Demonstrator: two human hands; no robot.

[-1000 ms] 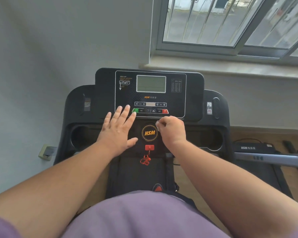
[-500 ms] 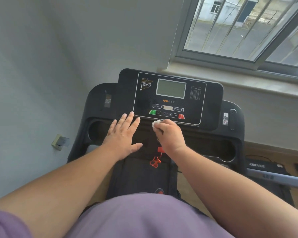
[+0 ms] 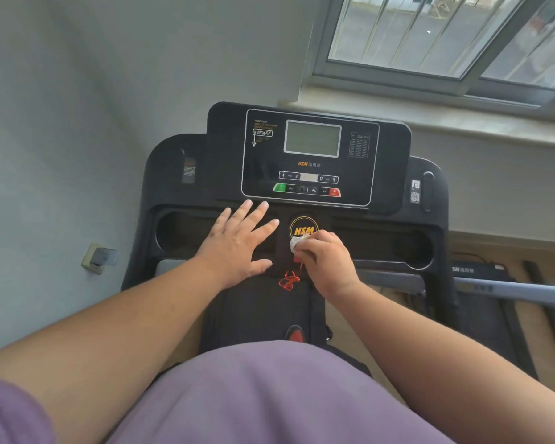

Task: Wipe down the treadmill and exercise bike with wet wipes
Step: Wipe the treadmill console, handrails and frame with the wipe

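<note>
Wipe [image 3: 297,242], a crumpled white wad, is pinched in the curled fingers of the right hand [image 3: 326,260] and is pressed at the lower edge of the round HSM badge [image 3: 303,228] on the treadmill [image 3: 391,174]; half a second ago it was held higher, just under the button row of the console [image 3: 308,157], so the hand has been drawn down and toward the body. The left hand [image 3: 237,243] is laid flat with fingers spread on the tray left of the badge, fingertips near the console's lower edge, much as before, though slightly lower. The view has been tilted since then, so that less of the window [image 3: 446,36] is shown. The red safety clip [image 3: 288,281] with its cord is seen hanging just below the right hand, partly hidden by it. The treadmill is set against a pale grey wall [image 3: 109,75], under a sill, with a socket [image 3: 98,257] low on the wall at the left. Wooden floor is seen at the right, where a second low black machine [image 3: 481,270] and a grey bar [image 3: 513,290] are placed. The console is black, with a grey blank screen, a green button and a red one. A purple shirt [image 3: 269,398] fills the lower edge of the view.
</note>
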